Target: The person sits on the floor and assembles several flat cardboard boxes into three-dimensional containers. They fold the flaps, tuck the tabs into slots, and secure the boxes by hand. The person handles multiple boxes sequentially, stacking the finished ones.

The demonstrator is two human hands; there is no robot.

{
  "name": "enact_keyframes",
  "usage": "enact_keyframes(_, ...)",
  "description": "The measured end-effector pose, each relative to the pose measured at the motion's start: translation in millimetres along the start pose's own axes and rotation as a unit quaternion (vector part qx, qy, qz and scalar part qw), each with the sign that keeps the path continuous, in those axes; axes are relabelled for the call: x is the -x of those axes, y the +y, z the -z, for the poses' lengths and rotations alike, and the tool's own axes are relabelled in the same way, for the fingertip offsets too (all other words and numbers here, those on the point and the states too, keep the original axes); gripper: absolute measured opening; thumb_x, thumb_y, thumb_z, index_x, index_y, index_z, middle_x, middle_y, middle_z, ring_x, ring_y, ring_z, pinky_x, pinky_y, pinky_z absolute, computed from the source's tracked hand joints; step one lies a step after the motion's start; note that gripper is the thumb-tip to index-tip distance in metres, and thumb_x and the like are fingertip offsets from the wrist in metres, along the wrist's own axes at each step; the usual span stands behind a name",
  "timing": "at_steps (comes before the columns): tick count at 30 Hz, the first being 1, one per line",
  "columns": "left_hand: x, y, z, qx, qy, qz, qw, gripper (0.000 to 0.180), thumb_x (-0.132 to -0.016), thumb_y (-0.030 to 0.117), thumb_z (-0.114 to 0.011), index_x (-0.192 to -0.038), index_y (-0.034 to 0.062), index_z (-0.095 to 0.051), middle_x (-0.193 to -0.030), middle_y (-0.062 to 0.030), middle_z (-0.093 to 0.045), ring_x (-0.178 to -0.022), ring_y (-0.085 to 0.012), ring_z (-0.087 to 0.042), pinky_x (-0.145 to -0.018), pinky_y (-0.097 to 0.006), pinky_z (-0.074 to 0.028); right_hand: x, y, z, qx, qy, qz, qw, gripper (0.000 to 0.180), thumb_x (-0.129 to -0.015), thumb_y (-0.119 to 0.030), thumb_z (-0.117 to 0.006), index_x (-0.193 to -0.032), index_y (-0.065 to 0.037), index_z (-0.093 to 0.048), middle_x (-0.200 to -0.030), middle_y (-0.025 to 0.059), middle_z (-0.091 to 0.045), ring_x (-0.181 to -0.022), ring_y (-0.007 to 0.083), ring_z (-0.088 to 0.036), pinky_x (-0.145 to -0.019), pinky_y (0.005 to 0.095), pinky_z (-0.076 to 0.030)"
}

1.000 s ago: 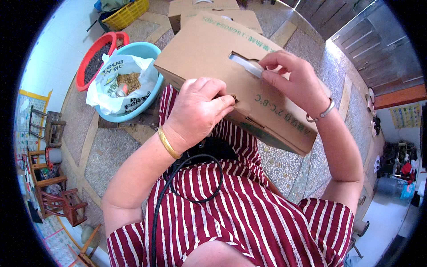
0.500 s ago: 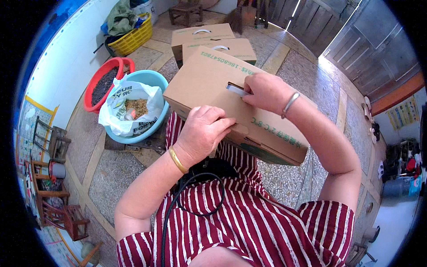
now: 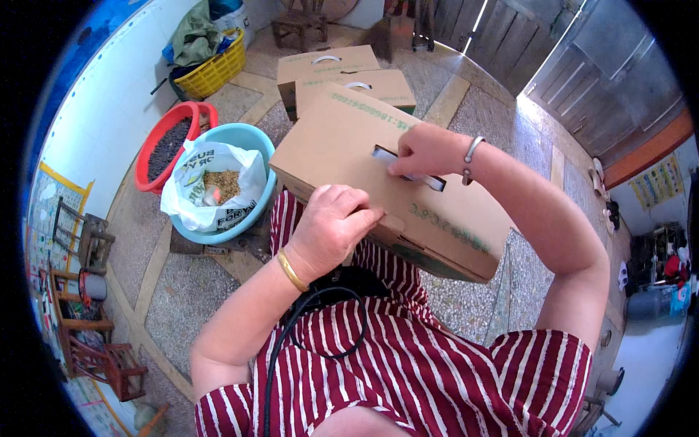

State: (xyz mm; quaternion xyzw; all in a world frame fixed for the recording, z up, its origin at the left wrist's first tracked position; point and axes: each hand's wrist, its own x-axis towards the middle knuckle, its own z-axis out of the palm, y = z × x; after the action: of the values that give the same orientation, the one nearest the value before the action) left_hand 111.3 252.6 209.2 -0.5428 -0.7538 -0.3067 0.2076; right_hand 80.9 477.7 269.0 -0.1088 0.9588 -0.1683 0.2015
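Observation:
A closed brown cardboard box (image 3: 328, 138) with green print stands tilted in front of me, close to my legs. My right hand (image 3: 431, 154) is curled over the slot in its top, fingertips at the left part of the white strip handle (image 3: 435, 182). What the fingertips grip there is partly hidden under the hand. My left hand (image 3: 335, 222) is closed on the box's near top edge, thumb and forefinger by the small tab at the lid's seam.
Two similar boxes (image 3: 328, 60) with white handles stand behind. To the left are a blue basin (image 3: 240, 132) holding a white plastic bag of brown grains, and a red basin (image 3: 145, 156) of dark material. A yellow basket (image 3: 211, 76) stands against the wall.
My right hand has shifted left along the slot, uncovering the slot's right end. My left hand stays at the near edge. The box sits slightly lower in view.

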Motion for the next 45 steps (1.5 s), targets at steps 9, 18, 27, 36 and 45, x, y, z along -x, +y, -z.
enact_keyframes(9,-9.1,-37.4,-11.8,-0.003,0.046,-0.001,0.999,0.022,-0.069,0.004,-0.062,-0.091,0.0061,-0.063,-0.095,-0.0092,-0.055,-0.093,-0.0281,-0.054,-0.084,-0.039,-0.043,32.1,3.2,6.7,-0.437,0.099,-0.116,0.887,0.023,-0.081,-0.022,-0.059,-0.069,-0.003,-0.052,-0.057,-0.0034,-0.043,-0.044,0.0047,-0.035,-0.039,0.0205,-0.025)
enact_keyframes(18,-88.1,-66.9,-69.2,0.049,0.002,-0.027,0.998,0.043,-0.078,0.01,-0.054,-0.121,0.0058,-0.048,-0.13,-0.0116,-0.045,-0.118,-0.0248,-0.046,-0.099,-0.04,-0.035,72.3,60.4,-4.1,-0.71,0.233,-0.055,0.663,0.014,-0.09,-0.016,-0.051,-0.083,-0.004,-0.054,-0.066,-0.0012,-0.049,-0.051,0.0072,-0.042,-0.045,0.0219,-0.034)
enact_keyframes(27,-76.7,-179.1,-54.0,0.139,0.095,0.088,0.982,0.045,-0.081,0.006,-0.052,-0.126,0.0068,-0.046,-0.126,-0.0193,-0.048,-0.118,-0.0301,-0.046,-0.101,-0.035,-0.035,20.4,61.1,4.5,-0.82,0.227,0.065,0.521,0.012,-0.09,-0.014,-0.048,-0.093,-0.004,-0.053,-0.083,0.0051,-0.059,-0.074,0.0146,-0.056,-0.065,0.0283,-0.045)
enact_keyframes(36,66.5,-149.3,-12.1,0.194,0.129,0.425,0.875,0.021,-0.089,0.006,-0.047,-0.106,0.0013,-0.059,-0.099,-0.0097,-0.064,-0.093,-0.0168,-0.06,-0.085,-0.029,-0.046,-120.7,84.1,65.7,-0.844,0.296,0.149,0.422,0.013,-0.086,-0.015,-0.054,-0.09,-0.003,-0.05,-0.085,0.0071,-0.055,-0.08,0.0201,-0.054,-0.071,0.0346,-0.045)
enact_keyframes(45,148.6,-132.2,-68.0,0.242,-0.038,0.384,0.89,0.019,-0.081,0.003,-0.051,-0.094,0.0026,-0.063,-0.083,-0.0122,-0.065,-0.076,-0.0255,-0.063,-0.07,-0.033,-0.051,-307.5,89.6,95.9,-0.837,0.372,0.146,0.375,0.018,-0.085,-0.012,-0.053,-0.091,0.003,-0.046,-0.09,0.0135,-0.05,-0.088,0.0276,-0.053,-0.077,0.0405,-0.047)
